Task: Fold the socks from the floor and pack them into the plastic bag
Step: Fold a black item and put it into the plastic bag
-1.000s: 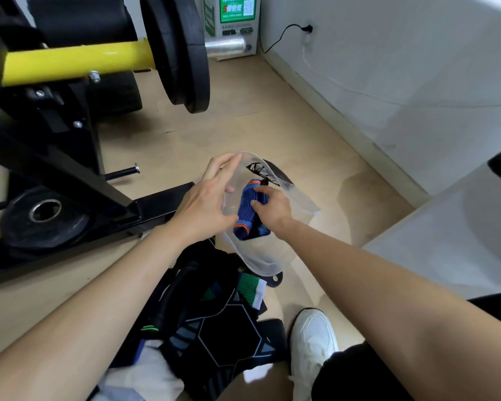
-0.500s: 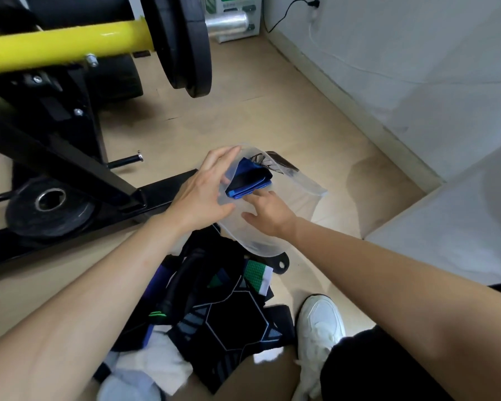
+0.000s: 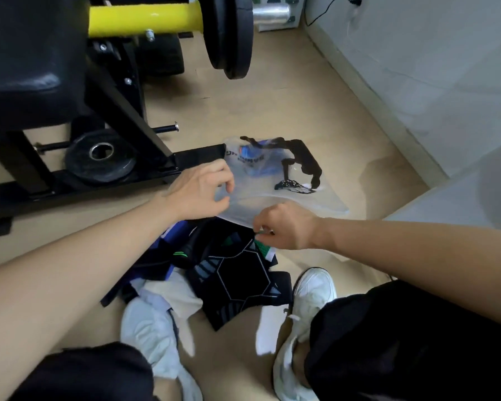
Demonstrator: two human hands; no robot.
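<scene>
Left hand (image 3: pixel 200 189) is at the left edge of the clear plastic bag (image 3: pixel 275 199), grip pinching the film between thumb and curled fingers. Right hand (image 3: pixel 285 227) sits at the bag's near rim, grip curled tight right over a green-and-white sock (image 3: pixel 265 250). Can't tell whether it pinches the rim or that sock.

The bag lies flat on the tan floor (image 3: pixel 272 105), just past the sock pile (image 3: pixel 237 282), with a black print on its top face. Folded blue sock (image 3: pixel 256 164) is inside the bag, at the far end, seen through the plastic.

The pile lies between the person's knees, touching the bag's near edge. It is mostly black socks with grey line patterns, some blue ones, and a pale white sock (image 3: pixel 148 334) at the near left.

White shoe (image 3: pixel 313 287) is just right of the pile, with a black trouser leg (image 3: pixel 402 342) beside it. Black gym machine frame (image 3: pixel 128 117) is at left, with a small weight plate (image 3: pixel 102 160) on the floor by its base. Yellow bar (image 3: pixel 145 20) with large black plates (image 3: pixel 229 33) is at the top. White wall (image 3: pixel 431 68) is at right.
</scene>
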